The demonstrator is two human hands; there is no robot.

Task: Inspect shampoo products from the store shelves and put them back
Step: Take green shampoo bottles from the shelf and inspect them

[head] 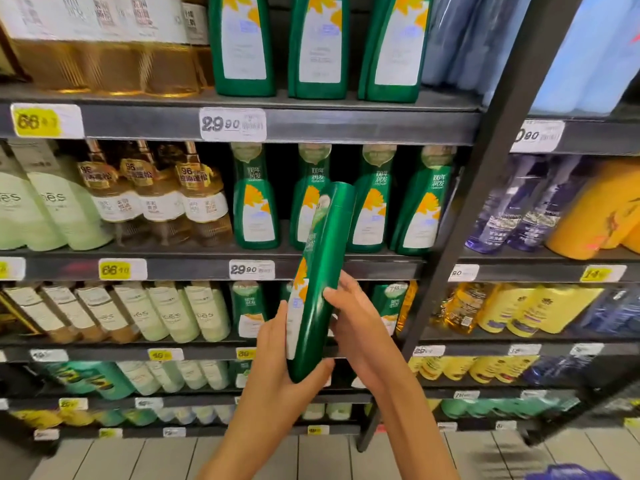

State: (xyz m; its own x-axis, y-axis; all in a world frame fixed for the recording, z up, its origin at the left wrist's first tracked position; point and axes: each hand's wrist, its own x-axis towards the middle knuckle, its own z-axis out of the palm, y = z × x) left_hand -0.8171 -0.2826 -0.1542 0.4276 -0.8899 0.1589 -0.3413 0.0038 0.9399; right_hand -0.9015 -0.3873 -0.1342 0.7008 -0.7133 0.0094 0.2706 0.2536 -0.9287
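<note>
While four matching bottles stand behind, left grip and right grip clasp one green bottle.

The bottle is shiny green with a white label and yellow leaves. Upper-left tag is yellow.

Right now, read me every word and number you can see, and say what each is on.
"29.90": upper white tag
"29.90": lower white tag
"66": yellow tags
"100年润发": green bottles
"96": gold bottles
Too blurred to read: held bottle, bottom tags
</note>
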